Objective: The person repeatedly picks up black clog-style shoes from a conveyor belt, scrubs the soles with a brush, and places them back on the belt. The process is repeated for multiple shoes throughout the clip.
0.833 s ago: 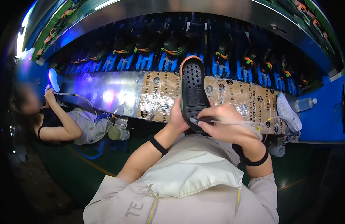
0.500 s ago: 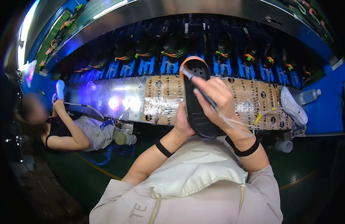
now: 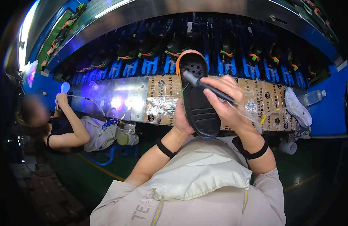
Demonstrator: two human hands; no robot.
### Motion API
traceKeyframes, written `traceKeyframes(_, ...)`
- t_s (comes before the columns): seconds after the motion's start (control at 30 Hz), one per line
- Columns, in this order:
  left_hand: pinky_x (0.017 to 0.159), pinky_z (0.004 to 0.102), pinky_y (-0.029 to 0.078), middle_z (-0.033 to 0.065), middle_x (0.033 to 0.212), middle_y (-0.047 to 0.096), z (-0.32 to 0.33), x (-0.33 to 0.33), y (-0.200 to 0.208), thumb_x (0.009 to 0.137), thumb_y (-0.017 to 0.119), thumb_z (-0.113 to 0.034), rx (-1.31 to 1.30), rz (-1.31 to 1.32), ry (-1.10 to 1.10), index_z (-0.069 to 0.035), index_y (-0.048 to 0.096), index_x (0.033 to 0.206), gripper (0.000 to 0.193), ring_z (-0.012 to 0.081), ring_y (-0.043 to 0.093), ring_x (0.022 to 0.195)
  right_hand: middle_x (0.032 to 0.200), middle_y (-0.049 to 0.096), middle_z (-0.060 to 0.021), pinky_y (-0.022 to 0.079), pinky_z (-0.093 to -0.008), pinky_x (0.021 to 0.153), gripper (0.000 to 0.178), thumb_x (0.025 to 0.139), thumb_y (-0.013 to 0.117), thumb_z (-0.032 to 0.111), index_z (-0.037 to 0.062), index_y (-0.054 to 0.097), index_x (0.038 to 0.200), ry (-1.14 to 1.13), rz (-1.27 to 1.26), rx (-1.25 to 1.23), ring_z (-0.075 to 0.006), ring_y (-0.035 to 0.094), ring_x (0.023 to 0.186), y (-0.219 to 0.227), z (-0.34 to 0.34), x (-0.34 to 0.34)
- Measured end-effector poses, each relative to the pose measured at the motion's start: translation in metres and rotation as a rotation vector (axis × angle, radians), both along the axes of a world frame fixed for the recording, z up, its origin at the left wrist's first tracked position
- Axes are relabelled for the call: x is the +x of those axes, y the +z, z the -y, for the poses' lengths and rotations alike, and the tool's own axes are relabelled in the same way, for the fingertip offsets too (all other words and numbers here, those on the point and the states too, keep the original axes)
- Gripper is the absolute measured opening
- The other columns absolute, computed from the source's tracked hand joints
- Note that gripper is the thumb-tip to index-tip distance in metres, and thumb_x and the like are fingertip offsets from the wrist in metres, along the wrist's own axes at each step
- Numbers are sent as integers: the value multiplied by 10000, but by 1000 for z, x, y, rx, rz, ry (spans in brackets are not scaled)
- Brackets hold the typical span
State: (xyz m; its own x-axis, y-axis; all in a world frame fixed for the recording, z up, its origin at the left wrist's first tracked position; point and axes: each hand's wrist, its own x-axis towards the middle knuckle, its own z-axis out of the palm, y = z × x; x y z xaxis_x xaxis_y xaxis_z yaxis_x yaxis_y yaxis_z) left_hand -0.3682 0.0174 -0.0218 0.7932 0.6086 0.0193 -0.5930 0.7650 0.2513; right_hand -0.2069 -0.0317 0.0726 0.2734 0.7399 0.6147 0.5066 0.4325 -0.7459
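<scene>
A black shoe sole (image 3: 202,107) with an orange rim at its far end stands tilted in front of me, ridged heel end toward me. My left hand (image 3: 183,117) is closed around its left edge near the heel. My right hand (image 3: 227,101) grips a dark-handled brush (image 3: 219,94) with a pale head, a thin clear tube trailing from its back end. The brush head touches, or nearly touches, the sole's inner face at the forefoot, just below a group of small holes. My left palm and fingers behind the sole are hidden.
Ahead runs a metal bench (image 3: 128,107) partly covered by taped cardboard (image 3: 162,100). Behind it, a rack of blue holders (image 3: 149,66) carries dark shoe parts. On the right lie a white shoe (image 3: 297,109) and clear bottle (image 3: 315,98). At left a co-worker (image 3: 68,126) holds a pale blue sole.
My right hand and the brush have shifted slightly, the brush head moving down from the orange rim onto the sole's inner face. The sole's far end has moved slightly left and up.
</scene>
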Motion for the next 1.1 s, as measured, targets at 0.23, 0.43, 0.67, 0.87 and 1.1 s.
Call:
traceKeyframes(0.23, 1138, 527, 565, 191, 1475, 639, -10, -3, -14, 1115, 261, -581, -23, 16, 33, -72, 541, 1533, 715, 349, 669, 1320, 895, 756, -74, 456, -410, 854, 284, 848, 836, 91, 59, 815, 1129, 170, 160, -57, -271, 653, 873, 3, 11, -5)
traceKeyframes(0.43, 1140, 521, 557, 208, 1475, 639, -22, -4, -13, 1080, 270, -646, 37, 100, 55, -85, 540, 1544, 777, 362, 663, 1334, 854, 707, -75, 431, -416, 806, 328, 837, 845, 81, 67, 802, 1161, 416, 348, -86, -263, 607, 832, 20, 20, -8)
traceKeyframes(0.67, 1149, 603, 521, 269, 1457, 611, -27, -2, 16, 1014, 290, -826, 64, 94, 23, -73, 485, 1584, 964, 447, 609, 1350, 875, 698, -51, 428, -424, 833, 320, 857, 837, 85, 67, 788, 1172, 389, 471, -68, -268, 613, 873, 21, 27, -11)
traceKeyframes(0.87, 1106, 608, 554, 287, 1455, 608, -42, -9, 18, 994, 381, -840, 107, 140, 20, -30, 480, 1576, 1002, 455, 624, 1335, 871, 686, -34, 420, -409, 825, 326, 850, 860, 92, 106, 798, 1169, 295, 390, -155, -252, 607, 870, 30, 33, -5)
traceKeyframes(1.1, 1075, 592, 582, 337, 1439, 595, -55, -11, 47, 982, 385, -852, 234, 206, 15, 37, 458, 1566, 1066, 464, 656, 1290, 830, 662, -13, 397, -390, 779, 348, 838, 886, 119, 97, 813, 1177, 321, 297, -185, -220, 589, 819, 37, 40, 1)
